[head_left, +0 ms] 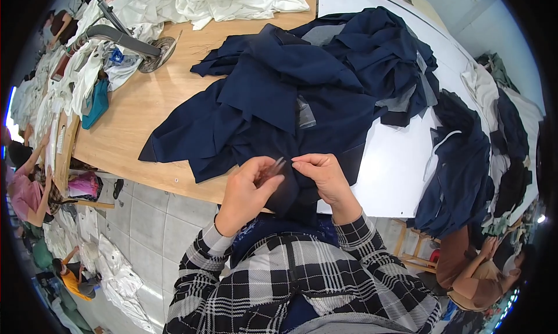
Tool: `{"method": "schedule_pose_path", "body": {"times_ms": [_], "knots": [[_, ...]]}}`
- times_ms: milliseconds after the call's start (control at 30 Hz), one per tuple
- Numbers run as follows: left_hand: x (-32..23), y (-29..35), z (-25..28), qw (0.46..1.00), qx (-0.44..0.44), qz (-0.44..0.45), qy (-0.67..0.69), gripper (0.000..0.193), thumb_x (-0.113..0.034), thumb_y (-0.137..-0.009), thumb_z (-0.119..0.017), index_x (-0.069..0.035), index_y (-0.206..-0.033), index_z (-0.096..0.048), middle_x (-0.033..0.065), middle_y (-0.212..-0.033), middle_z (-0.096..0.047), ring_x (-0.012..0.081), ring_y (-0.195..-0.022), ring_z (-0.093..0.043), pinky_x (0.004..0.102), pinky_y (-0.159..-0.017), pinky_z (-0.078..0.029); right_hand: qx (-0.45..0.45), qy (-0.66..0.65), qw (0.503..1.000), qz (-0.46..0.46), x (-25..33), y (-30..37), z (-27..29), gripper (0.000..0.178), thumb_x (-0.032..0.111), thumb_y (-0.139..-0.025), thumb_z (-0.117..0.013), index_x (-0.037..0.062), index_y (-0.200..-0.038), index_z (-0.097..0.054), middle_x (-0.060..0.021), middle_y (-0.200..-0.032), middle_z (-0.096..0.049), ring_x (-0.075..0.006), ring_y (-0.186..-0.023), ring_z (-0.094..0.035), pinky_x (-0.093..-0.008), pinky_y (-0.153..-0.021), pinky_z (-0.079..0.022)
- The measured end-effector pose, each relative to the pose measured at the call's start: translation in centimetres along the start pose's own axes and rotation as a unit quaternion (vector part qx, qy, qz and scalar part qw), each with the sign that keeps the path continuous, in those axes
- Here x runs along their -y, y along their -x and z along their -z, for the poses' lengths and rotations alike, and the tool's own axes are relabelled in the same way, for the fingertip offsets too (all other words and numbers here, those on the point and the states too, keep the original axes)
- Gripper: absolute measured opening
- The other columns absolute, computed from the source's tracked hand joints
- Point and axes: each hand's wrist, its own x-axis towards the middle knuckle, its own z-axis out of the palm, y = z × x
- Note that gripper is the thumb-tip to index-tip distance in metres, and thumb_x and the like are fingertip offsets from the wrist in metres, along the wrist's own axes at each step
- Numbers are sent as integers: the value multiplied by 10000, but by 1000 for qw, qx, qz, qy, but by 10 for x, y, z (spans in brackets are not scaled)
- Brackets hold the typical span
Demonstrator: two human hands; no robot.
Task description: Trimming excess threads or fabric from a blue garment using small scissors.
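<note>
My left hand [243, 193] is closed around small metal thread snips [275, 166], whose blades are blurred by motion between thumb and fingers. Close beside it, my right hand [330, 180] has thumb and forefinger pinched together over the dark cloth. What the pinch holds is too small to make out. Both hands are just above the near end of a navy fabric pile [261, 98], which hangs over the table edge toward my lap. Pale, translucent patches [306, 113] show among its folds.
The pile spans a wooden tabletop [128, 130] and a white one [386, 171]. White garments [232, 2] lie at the back, near a lamp-like stand with a round base [157, 55]. More navy cloth [456, 159] hangs at right. People [32, 188] work at left and right [479, 276].
</note>
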Motion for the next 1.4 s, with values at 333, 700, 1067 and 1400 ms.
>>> {"method": "schedule_pose_path", "body": {"times_ms": [333,700,1067,1400], "knots": [[1,-19,7,977,107,142,118,116,-78,-840,-624,2,-923,-624,-50,-631,-510,20,-501,-404,168,-459,-312,29,101,994,10,4,-1,-2,71,37,-785,-659,-12,-836,-666,1,-764,-604,-59,-685,-525,-198,-661,-422],[1,-20,7,948,98,205,225,111,-118,-846,-625,-16,-889,-620,-42,-602,-510,26,-481,-430,169,-423,-288,-41,183,977,105,-10,14,-22,200,110,-797,-687,-39,-926,-650,-39,-784,-613,-66,-670,-543,-179,-601,-415],[7,-24,20,988,132,62,42,154,-37,-778,-676,10,-917,-631,-33,-700,-538,39,-586,-457,169,-553,-385,38,332,937,103,6,7,-13,172,125,-841,-625,-27,-919,-651,-28,-791,-650,-67,-644,-535,-210,-593,-422],[12,-29,13,995,71,45,46,131,-20,-753,-688,-23,-861,-614,-26,-686,-540,33,-590,-466,167,-540,-386,98,71,992,-32,5,1,-9,123,83,-839,-623,-18,-900,-658,10,-848,-606,-61,-711,-532,-191,-660,-421]]}}
